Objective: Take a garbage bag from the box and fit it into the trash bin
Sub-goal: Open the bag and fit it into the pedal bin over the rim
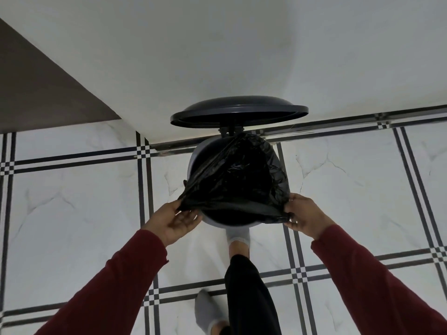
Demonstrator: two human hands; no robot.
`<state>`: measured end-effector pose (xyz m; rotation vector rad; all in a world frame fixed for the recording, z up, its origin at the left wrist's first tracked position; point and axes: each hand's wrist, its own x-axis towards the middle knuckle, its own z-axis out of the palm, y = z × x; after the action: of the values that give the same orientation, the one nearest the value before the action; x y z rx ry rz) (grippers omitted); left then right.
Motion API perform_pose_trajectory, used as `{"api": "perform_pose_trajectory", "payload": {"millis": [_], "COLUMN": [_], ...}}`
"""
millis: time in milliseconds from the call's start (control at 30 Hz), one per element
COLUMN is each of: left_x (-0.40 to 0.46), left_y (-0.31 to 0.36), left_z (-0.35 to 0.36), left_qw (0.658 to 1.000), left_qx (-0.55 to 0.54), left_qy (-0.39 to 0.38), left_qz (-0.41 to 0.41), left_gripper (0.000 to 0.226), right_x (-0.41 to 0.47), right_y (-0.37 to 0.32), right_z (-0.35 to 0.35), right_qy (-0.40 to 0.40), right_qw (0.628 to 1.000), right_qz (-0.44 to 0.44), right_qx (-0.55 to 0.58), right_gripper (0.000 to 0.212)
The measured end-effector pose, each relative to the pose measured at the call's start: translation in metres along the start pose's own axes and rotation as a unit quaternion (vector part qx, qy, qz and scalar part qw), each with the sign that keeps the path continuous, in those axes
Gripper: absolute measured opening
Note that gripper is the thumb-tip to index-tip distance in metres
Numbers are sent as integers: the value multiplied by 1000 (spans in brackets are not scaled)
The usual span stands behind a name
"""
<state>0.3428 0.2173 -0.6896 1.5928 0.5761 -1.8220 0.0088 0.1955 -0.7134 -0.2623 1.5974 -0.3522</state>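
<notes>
A round trash bin (196, 157) with a pale outer wall stands on the floor against the white wall, its dark lid (238, 112) raised upright behind it. A black garbage bag (244, 180) is spread over the bin's mouth, its right and far edge draped over the rim. My left hand (174, 220) pinches the bag's near left corner, just outside the rim. My right hand (305, 215) grips the near right corner. Between them the bag's edge is stretched taut across the front of the opening. The box is not in view.
One socked foot (238, 235) presses at the bin's base, where the pedal is hidden; the other foot (208, 310) stands further back. White floor tiles (79, 209) with black line borders lie all around. A brown surface (36, 93) fills the upper left.
</notes>
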Motion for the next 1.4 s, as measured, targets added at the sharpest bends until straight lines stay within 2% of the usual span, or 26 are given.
{"api": "perform_pose_trajectory", "payload": {"millis": [67,200,333,400,467,500,567,633,700,733,800,833,900,1067,1133,1167,1233,1267,1333,1400], "left_x": [2,11,10,11,17,22,30,38,39,39,33,30,27,25,21,20,14,12,14,20], "left_y": [0,-1,-2,-6,-13,-15,-18,-18,-16,-13,-7,-3,3,7,10,10,11,12,14,19], "left_z": [1,1,-15,-26,-35,-39,-45,-51,-48,-44,-29,-23,-13,-1,4,7,16,19,24,27], "left_qw": [999,997,988,984,980,979,963,918,886,909,973,987,994,987,980,974,938,899,796,710], "left_qx": [-28,-21,23,72,139,159,202,295,339,292,121,38,-43,-92,-78,-32,144,245,419,510], "left_qy": [-16,-45,-118,-132,-84,-31,65,171,234,224,150,117,70,5,-6,1,21,37,63,96], "left_qz": [11,58,95,97,112,126,165,204,214,197,129,100,77,129,184,224,315,362,433,476], "left_gripper": [21,42,36,42,49,48,35,17,12,12,9,11,16,10,31,44,56,56,51,35], "right_x": [5,13,16,13,11,11,8,4,-3,-6,-6,-5,-4,-4,-3,-2,1,4,10,12], "right_y": [1,7,16,19,24,26,28,30,33,35,43,44,42,32,28,27,22,19,10,-1], "right_z": [1,2,8,13,18,20,23,26,31,33,37,40,45,50,47,45,38,34,26,18], "right_qy": [13,55,42,54,43,30,11,14,24,22,27,27,33,38,30,30,45,67,113,161], "right_qw": [1000,995,997,995,994,992,983,966,940,934,936,940,943,920,928,941,967,978,992,982], "right_qz": [5,4,56,81,96,95,81,61,50,46,53,60,68,43,30,27,33,34,20,-10], "right_qx": [5,-87,-9,-2,32,71,163,252,336,353,346,333,324,388,371,337,248,195,58,-103], "right_gripper": [44,27,23,19,15,21,31,19,14,15,13,16,24,24,20,17,12,10,16,35]}}
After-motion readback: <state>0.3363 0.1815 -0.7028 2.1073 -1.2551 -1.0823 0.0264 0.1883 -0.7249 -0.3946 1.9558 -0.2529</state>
